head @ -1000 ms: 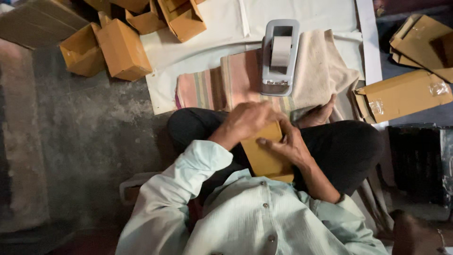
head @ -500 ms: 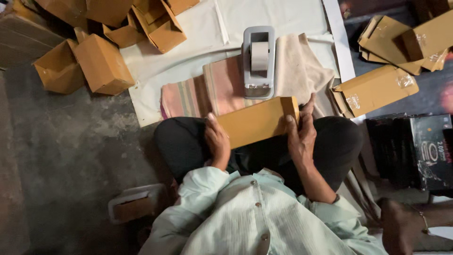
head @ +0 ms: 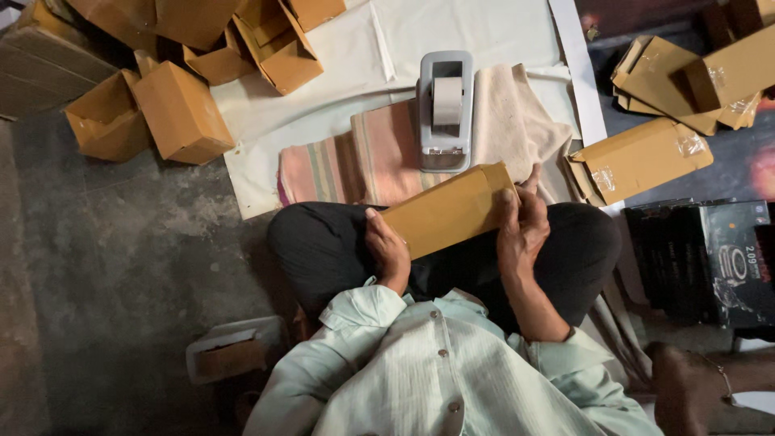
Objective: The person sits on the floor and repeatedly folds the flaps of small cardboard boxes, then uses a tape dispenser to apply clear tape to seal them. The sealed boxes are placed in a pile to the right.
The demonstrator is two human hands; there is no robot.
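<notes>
Resting tilted between both hands, flat brown cardboard box [head: 448, 208], unsealed.

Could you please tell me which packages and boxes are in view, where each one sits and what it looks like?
Flat brown carton: held over the lap by left hand and right hand.
Assembled brown boxes: upper left, cube-shaped, some open.
Taped flat cartons: upper right, brown, stacked.
Black printed box: right, rectangular.
Grey tape dispenser: ahead, on striped cloth.
</notes>
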